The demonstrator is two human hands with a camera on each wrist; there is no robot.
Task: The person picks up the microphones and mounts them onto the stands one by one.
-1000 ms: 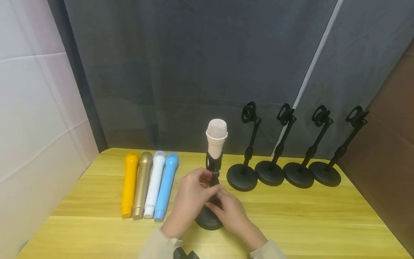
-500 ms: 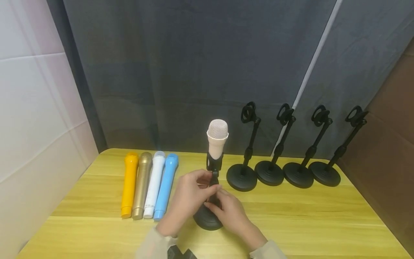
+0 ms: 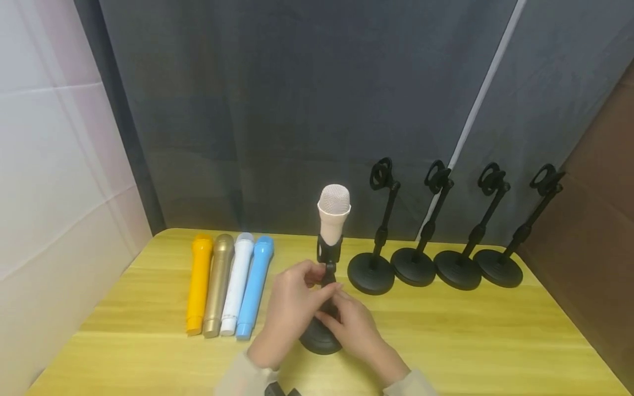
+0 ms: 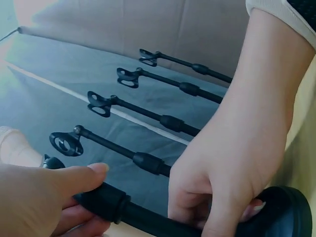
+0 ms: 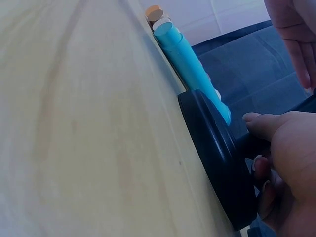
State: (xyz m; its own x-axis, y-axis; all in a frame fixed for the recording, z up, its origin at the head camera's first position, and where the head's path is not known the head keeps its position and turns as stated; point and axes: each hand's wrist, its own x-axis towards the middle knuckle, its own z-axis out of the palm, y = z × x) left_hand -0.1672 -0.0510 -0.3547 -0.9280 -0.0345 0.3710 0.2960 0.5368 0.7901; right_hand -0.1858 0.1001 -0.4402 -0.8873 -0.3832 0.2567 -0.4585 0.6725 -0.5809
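A black microphone stand stands upright on the table, its clip holding a pale microphone with the mesh head up. My left hand grips the stand's pole at the collar, thumb along it, as the left wrist view shows with the collar between thumb and fingers. Lower down, my right hand holds the pole just above the round base. In the right wrist view its thumb and fingers curl round the pole close over the base. Part of the pole is hidden behind both hands.
Left of the hands lie a yellow microphone, a gold one, a white one and a blue microphone, side by side. Several black stands with bare clips, the nearest stand among them, line the back right. A grey curtain hangs behind the table.
Both hands keep their grip on the stand's pole. The left wrist has shifted very slightly; the microphone and stand stay practically in place, with the whole view a touch lower.
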